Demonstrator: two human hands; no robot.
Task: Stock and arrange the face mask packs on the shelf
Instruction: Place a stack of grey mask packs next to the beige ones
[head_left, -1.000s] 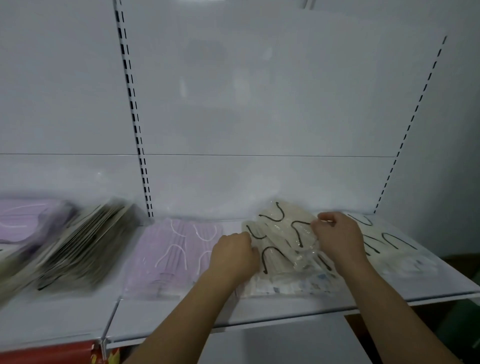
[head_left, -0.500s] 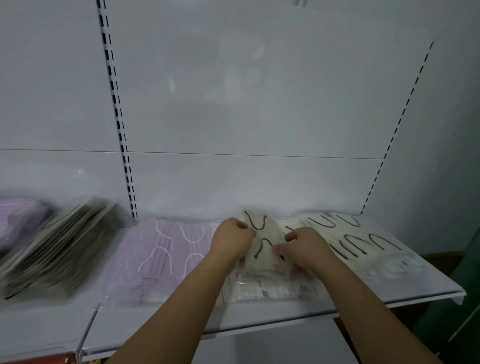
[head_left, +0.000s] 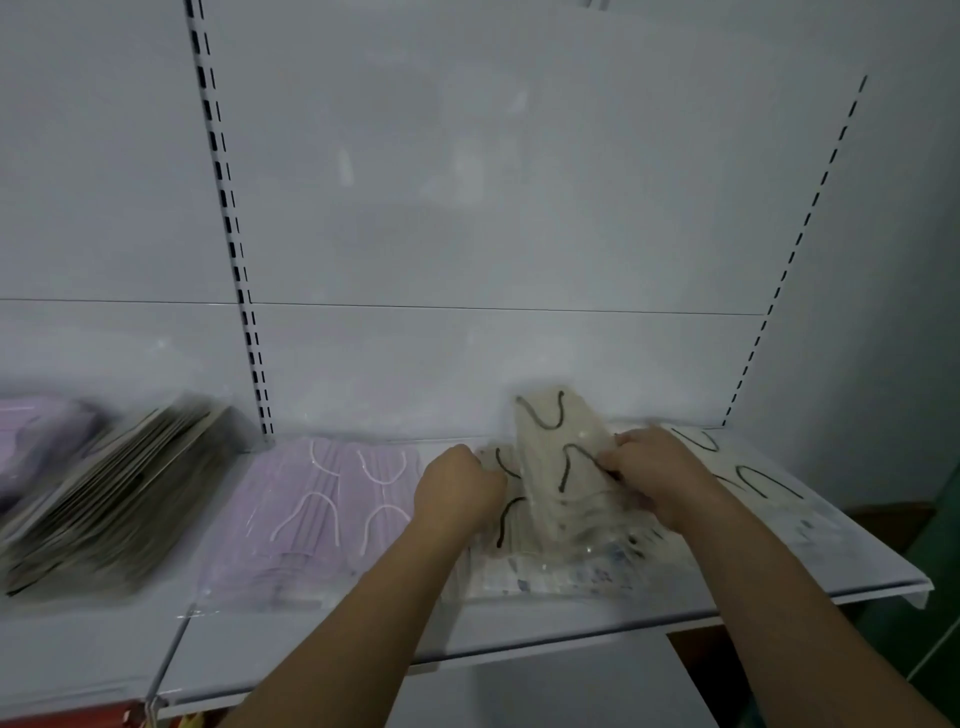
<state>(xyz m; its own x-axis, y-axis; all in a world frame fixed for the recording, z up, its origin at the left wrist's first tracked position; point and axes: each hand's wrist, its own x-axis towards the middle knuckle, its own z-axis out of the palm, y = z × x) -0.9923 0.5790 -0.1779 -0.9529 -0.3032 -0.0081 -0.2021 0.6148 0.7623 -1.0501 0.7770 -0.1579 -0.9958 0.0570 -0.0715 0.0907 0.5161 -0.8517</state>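
I hold a clear plastic pack of beige face masks with black ear loops (head_left: 561, 467) tilted up off the white metal shelf (head_left: 571, 618), my right hand (head_left: 657, 475) pinching its edge, my left hand (head_left: 457, 491) curled on the beige stack beneath (head_left: 506, 525). Left of my left hand lies a lilac mask pack (head_left: 322, 504); right of my right, another beige pack (head_left: 753, 478)

On the shelf (head_left: 623, 618) before me, a stack of packs (head_left: 114, 493) leans at the far left. To its right a flat mask pack (head_left: 322, 509) lies against the shelf's back. Right of that sits the pack pile (head_left: 550, 561) between my left hand (head_left: 457, 488) and right hand (head_left: 654, 473), with one pack (head_left: 561, 457) tilted up on it. More packs (head_left: 753, 483) lie at the far right.
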